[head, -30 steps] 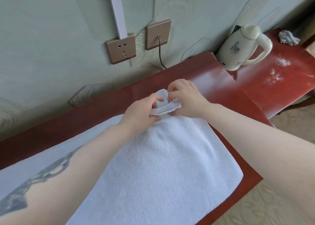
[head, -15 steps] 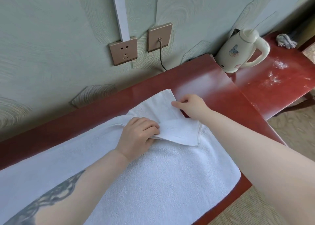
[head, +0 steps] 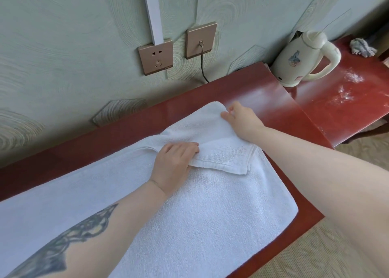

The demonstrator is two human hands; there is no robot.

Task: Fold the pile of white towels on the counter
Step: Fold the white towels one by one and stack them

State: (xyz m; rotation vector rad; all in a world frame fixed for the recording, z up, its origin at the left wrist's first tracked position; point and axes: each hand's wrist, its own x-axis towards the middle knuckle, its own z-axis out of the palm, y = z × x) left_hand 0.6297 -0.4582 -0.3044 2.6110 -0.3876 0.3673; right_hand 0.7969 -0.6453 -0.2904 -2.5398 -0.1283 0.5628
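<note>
1. The counter (head: 263, 96), red and glossy, runs along the wall and carries everything.
2. The large towel (head: 189, 225) lies spread flat on the counter, likely serving as the folding surface.
3. The kettle (head: 303, 61) stands on the counter's far right end, well apart from the large towel.
4. The small towel (head: 210, 136) lies on the large towel's far end, being spread out.
5. The left hand (head: 174, 164) pinches its near edge with curled fingers.
6. The right hand (head: 242, 120) holds its far edge, pulling it taut; whether those fingers pinch is hidden.

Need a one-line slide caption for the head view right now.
Both hands spread a small white towel over a larger towel on the red counter: left hand grips its near edge, right hand its far corner.
</note>
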